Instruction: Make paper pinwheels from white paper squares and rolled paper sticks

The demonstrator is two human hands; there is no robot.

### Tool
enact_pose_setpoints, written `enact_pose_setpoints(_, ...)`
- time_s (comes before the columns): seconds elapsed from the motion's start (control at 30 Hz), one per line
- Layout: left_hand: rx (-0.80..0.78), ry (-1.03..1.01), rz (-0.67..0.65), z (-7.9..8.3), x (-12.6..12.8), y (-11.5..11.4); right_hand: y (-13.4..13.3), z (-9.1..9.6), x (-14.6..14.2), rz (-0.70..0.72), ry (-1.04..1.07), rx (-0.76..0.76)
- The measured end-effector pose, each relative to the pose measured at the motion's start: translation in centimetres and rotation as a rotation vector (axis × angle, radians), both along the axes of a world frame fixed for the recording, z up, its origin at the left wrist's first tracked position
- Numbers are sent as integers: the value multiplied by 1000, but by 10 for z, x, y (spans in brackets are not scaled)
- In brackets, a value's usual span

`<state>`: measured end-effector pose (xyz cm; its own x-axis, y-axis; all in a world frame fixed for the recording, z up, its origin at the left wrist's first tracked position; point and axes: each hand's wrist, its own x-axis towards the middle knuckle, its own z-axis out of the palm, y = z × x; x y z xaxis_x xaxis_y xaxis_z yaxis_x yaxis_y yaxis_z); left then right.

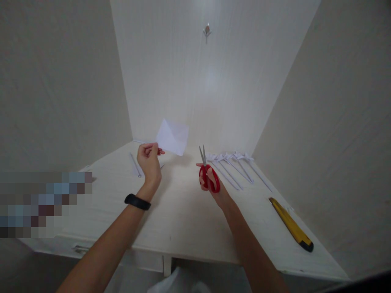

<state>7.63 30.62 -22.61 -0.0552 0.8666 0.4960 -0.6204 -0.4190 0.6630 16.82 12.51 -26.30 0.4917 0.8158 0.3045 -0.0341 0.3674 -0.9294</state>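
Both forearms (pixel 114 234) reach forward, the left hand (pixel 149 162) bent into a pinch, the right hand (pixel 210 176) curled.

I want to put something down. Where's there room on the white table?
The tabletop is bare between the left hand and right hand, toward the front, and between the right forearm and yellow cutter. It's crowded at the back right, where folded paper sticks lie together. The far left is blurred; I can't tell.

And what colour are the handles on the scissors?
Red; the scissors' handles show best in the head view.
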Motion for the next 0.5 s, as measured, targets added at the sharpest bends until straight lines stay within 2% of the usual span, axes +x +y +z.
enact_pose_setpoints(0.1,17,-39,-8,17,5,-6,-3,3,-3,30,-70,78)
enact_pose_setpoints(0.2,91,2,-7,28,9,-12,-5,8,-8,55,-134,45)
enact_pose_setpoints(0.33,158,24,-66,26,15,-17,1,6,-15,53,-166,-65)
enact_pose_setpoints(0.5,168,11,-105,20,15,-21,10,-1,-22,-43,-194,-127)
